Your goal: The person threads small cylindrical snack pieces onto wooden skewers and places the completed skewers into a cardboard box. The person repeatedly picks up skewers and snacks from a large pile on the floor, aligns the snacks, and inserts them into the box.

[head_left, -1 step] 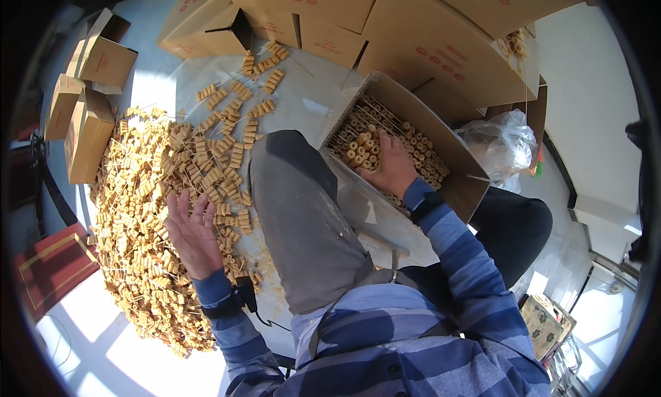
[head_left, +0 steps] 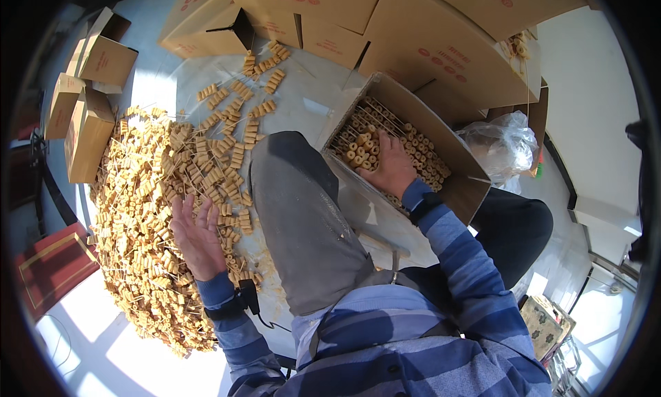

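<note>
While the left hand [head_left: 197, 237] is spread wide above the skewered-roll pile [head_left: 141, 252] on the floor [head_left: 303, 87], the right hand [head_left: 392, 168] lies on packed skewered rolls [head_left: 359, 151] inside the open carton [head_left: 465, 189]; can't tell from this angle if it's gripping. Bigger cartons [head_left: 420, 36] stand behind.

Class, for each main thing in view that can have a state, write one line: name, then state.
Bare left hand: fingers spread, palm showing, empty
Bare right hand: inside the box, touching pieces; grip unclear
Rectangular brown cardboard box: open, holding pieces
Golden ridged tubular pieces in the box: many round ends facing up
Golden heap of ridged pieces with thin sticks: loose, jumbled
Clear plastic bag: crumpled
</note>
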The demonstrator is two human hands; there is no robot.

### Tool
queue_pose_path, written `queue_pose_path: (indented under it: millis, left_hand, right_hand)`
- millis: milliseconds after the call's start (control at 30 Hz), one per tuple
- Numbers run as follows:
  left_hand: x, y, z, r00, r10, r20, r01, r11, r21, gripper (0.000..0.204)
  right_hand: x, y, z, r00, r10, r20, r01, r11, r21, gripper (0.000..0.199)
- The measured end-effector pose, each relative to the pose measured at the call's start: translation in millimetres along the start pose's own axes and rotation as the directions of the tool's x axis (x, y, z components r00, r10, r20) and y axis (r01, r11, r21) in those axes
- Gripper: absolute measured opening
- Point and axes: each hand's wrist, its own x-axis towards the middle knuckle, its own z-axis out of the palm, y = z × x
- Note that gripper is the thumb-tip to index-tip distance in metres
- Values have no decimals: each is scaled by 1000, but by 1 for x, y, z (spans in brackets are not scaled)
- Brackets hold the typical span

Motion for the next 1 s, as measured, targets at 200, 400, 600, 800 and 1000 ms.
queue_pose_path:
  millis: [200, 400, 600, 800, 1000]
  left_hand:
    - [-12, -41, -21, 996, -81, -30, 86, 966, 243, 82]
    - [-9, -47, -17, 991, -100, 89, 57, 918, 393, 79]
    - [-13, -53, -11, 974, -170, 147, 84, 884, 461, 68]
    - [-24, -56, -5, 944, -249, 217, 88, 822, 563, 59]
    - [-32, -69, -4, 920, -237, 313, 10, 811, 585, 48]
  right_hand:
    - [14, -2, 32, 996, -43, -80, 42, 999, -10, 110]
    - [20, 9, 46, 978, -164, -127, 172, 983, 57, 106]
    - [30, 19, 43, 991, -45, -124, 83, 941, 327, 80]
    - [33, 10, 45, 993, 17, -121, 1, 989, 148, 65]
    - [32, 12, 52, 974, -67, -218, 112, 973, 203, 49]
